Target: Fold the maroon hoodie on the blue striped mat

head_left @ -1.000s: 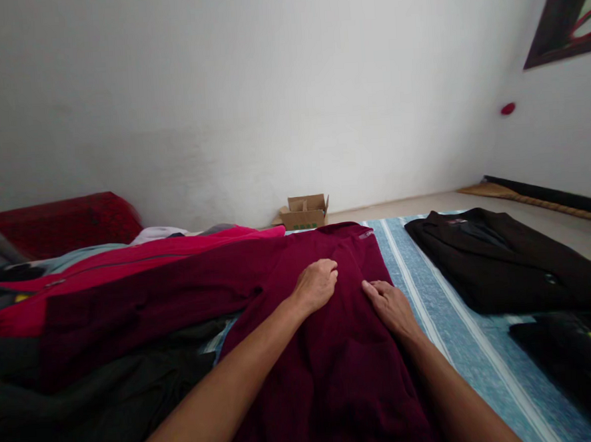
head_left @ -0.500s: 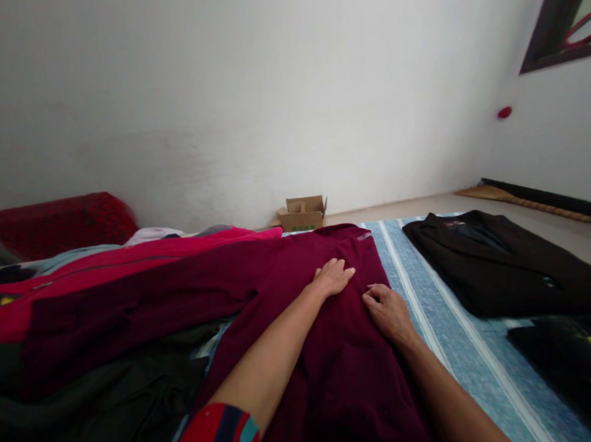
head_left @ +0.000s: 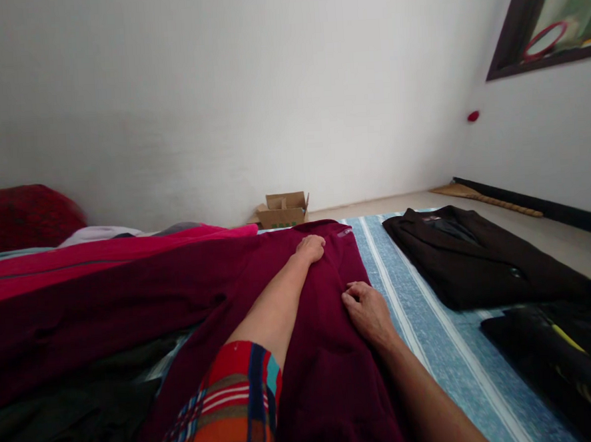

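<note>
A maroon garment (head_left: 329, 372) lies spread on a blue and white striped cloth (head_left: 434, 319), one sleeve stretched out to the left. Near its upper end, my left hand (head_left: 311, 248) rests with fingers bent together against the fabric; whether it pinches any cloth cannot be made out. My right hand (head_left: 368, 311) lies at the garment's right edge, its fingers curled, and what they hold, if anything, is hidden.
Folded dark brown garment (head_left: 482, 256) on the right, black clothing (head_left: 549, 359) nearer. Pink garment (head_left: 127, 248) and dark green clothing (head_left: 62, 422) on the left. Beyond the cloth stands an open cardboard box (head_left: 282, 215) against the white wall (head_left: 267, 89).
My left hand has moved up the maroon garment and its spread fingers have closed. My right hand stays at the right edge. The view has turned slightly to the right.
</note>
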`<action>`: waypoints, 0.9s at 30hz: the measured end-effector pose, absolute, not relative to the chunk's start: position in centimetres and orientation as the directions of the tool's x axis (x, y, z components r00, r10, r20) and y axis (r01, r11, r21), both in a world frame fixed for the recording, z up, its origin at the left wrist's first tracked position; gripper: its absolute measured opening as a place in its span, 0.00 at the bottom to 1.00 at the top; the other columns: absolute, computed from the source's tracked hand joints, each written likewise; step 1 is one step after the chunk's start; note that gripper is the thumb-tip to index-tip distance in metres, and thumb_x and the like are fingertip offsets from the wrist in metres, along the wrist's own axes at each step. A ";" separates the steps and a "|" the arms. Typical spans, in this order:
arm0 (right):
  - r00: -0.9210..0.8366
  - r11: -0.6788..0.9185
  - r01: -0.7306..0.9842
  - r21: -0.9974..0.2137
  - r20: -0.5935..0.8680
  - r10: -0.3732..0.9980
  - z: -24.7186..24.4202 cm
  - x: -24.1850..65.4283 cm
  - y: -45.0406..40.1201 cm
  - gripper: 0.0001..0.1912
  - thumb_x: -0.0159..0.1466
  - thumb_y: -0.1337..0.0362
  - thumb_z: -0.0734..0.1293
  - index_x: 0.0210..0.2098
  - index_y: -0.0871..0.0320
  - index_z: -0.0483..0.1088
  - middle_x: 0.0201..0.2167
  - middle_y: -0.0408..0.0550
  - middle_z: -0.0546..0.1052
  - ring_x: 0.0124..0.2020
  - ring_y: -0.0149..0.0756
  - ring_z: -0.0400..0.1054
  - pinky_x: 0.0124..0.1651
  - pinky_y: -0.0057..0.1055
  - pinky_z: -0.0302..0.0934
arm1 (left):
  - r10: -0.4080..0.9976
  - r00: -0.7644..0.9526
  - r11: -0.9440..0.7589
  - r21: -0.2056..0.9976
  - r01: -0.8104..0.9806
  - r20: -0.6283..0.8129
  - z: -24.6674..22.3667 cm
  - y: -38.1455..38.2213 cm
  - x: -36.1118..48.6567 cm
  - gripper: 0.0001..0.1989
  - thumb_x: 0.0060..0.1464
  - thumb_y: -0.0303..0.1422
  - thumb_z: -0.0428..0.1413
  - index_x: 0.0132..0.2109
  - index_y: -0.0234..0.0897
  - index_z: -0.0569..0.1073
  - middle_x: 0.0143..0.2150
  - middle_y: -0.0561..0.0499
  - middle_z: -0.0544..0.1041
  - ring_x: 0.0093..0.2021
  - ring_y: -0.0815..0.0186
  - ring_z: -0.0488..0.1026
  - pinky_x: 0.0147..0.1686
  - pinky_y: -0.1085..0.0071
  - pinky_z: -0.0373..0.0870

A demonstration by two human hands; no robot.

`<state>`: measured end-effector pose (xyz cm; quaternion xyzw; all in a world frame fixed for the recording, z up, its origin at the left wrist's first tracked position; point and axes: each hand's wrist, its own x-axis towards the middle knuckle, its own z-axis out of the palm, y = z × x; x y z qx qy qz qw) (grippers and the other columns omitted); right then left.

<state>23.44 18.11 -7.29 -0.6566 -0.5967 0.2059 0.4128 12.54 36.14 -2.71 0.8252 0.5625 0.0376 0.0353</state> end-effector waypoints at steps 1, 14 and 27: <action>0.206 0.055 0.611 -0.789 0.226 0.952 -7.2 23.4 18.1 0.12 0.57 0.66 0.60 0.24 0.58 0.74 0.38 0.51 0.77 0.42 0.40 0.69 0.47 0.33 0.57 | 0.931 0.365 -0.365 0.089 0.927 0.017 -2.6 36.4 12.7 0.17 0.50 0.25 0.49 0.42 0.43 0.77 0.49 0.48 0.76 0.50 0.59 0.71 0.48 0.68 0.66; 0.388 0.141 0.392 -0.909 0.302 0.871 -5.8 22.6 16.8 0.09 0.51 0.66 0.58 0.16 0.57 0.64 0.25 0.45 0.73 0.28 0.34 0.65 0.35 0.29 0.57 | 0.922 0.387 -0.387 0.038 0.921 0.016 -2.5 37.8 13.6 0.15 0.52 0.27 0.47 0.42 0.43 0.76 0.47 0.48 0.77 0.48 0.61 0.72 0.45 0.70 0.67; 0.393 0.091 0.487 -0.869 0.311 0.866 -6.0 22.6 16.9 0.09 0.50 0.65 0.58 0.15 0.56 0.62 0.15 0.39 0.63 0.21 0.29 0.56 0.27 0.27 0.49 | 0.938 0.344 -0.345 0.025 0.938 0.041 -2.9 37.5 14.5 0.15 0.55 0.28 0.46 0.45 0.36 0.73 0.48 0.40 0.75 0.49 0.55 0.71 0.45 0.64 0.67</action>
